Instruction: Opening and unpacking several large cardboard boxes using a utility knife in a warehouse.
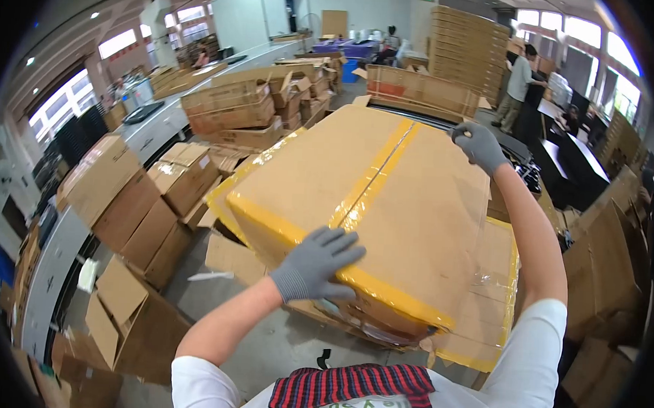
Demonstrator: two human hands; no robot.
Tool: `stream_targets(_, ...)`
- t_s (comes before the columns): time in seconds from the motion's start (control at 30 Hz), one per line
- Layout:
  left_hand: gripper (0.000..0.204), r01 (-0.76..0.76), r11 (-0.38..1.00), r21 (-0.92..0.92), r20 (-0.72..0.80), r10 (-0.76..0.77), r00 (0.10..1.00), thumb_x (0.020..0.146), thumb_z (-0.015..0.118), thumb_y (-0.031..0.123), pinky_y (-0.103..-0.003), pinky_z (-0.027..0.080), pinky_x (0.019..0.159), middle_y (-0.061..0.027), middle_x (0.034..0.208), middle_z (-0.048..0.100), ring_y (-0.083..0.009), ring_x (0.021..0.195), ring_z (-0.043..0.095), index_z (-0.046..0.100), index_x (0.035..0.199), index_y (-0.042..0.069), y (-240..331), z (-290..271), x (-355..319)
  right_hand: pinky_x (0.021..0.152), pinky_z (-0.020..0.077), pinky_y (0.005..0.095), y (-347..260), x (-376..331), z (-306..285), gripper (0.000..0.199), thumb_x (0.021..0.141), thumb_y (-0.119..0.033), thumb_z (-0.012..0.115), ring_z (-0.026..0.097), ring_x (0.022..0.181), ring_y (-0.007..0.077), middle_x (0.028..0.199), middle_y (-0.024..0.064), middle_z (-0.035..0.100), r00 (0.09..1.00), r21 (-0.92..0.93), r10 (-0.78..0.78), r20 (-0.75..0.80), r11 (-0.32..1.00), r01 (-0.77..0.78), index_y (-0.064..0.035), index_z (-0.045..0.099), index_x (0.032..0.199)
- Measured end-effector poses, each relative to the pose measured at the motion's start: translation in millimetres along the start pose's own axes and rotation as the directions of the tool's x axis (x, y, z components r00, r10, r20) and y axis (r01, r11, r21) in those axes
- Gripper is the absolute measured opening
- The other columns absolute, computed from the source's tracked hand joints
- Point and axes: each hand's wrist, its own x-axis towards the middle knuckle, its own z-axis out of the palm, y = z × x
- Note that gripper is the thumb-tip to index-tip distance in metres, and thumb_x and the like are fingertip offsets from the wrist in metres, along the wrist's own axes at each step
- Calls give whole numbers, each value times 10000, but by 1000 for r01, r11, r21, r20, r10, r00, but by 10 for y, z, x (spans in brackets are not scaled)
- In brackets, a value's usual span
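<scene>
A large cardboard box lies in front of me, its top seam sealed with yellow tape. More yellow tape runs along its near edge. My left hand, in a grey glove, rests on that near edge with its fingers spread. At the box's far right corner is my right hand, gloved in the same grey, its fingers curled closed. Whatever those fingers may hold is hidden. Beneath the box, on the right, shows a flattened cardboard sheet edged with yellow tape.
Stacked cartons and an open carton stand on the left beside a long white conveyor. Behind the box are more cartons and a tall cardboard stack. A person stands at the back right. Cardboard leans at right.
</scene>
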Motion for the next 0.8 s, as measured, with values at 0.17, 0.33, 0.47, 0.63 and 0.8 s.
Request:
stream_targets(0.17, 684, -155, 983, -94, 47, 160, 986, 602, 701, 415, -440, 344, 941, -136, 1215, 474, -308, 1094, 458, 499, 1171, 94, -263, -179, -77, 401, 393, 314, -142, 752, 438, 188, 728, -208, 547, 527, 500, 188, 635, 105, 580, 979, -49, 178, -96, 982, -183, -27, 597, 717)
stream_targets(0.33, 652, -79, 995, -61, 16, 80, 997, 638, 669, 463, -443, 337, 928, -132, 1200, 483, -295, 1108, 448, 508, 1159, 106, -719, -94, -192, 529, 475, 357, 180, 1385, 942, 175, 675, -169, 563, 613, 592, 236, 638, 140, 621, 990, -363, 138, 13, 924, -124, -13, 643, 671)
stream_targets(0.47, 669, -37, 996, -84, 28, 40, 999, 659, 636, 504, -477, 324, 934, -139, 1193, 490, -297, 1117, 445, 503, 1177, 101, -618, -128, -273, 719, 494, 364, 390, 1752, 1154, 243, 712, -210, 544, 634, 786, 300, 831, 167, 649, 960, -379, 272, -63, 884, -275, -19, 672, 789)
stream_targets(0.63, 654, -12, 991, -136, 77, 23, 997, 662, 646, 451, -491, 318, 937, -138, 1207, 480, -301, 1116, 454, 490, 1194, 105, -607, -85, -340, 835, 459, 386, 629, 2092, 1321, 296, 734, -189, 498, 573, 979, 345, 1013, 209, 599, 944, -422, 316, -99, 845, -327, -14, 659, 910)
stream_targets(0.8, 559, -29, 987, -157, 36, 35, 999, 671, 638, 342, -468, 345, 900, -123, 1157, 490, -277, 1060, 472, 504, 1163, 112, -660, -17, -369, 868, 445, 382, 554, 2282, 1429, 319, 757, -186, 495, 549, 1031, 359, 1089, 230, 565, 922, -398, 369, -117, 833, -384, 8, 637, 967)
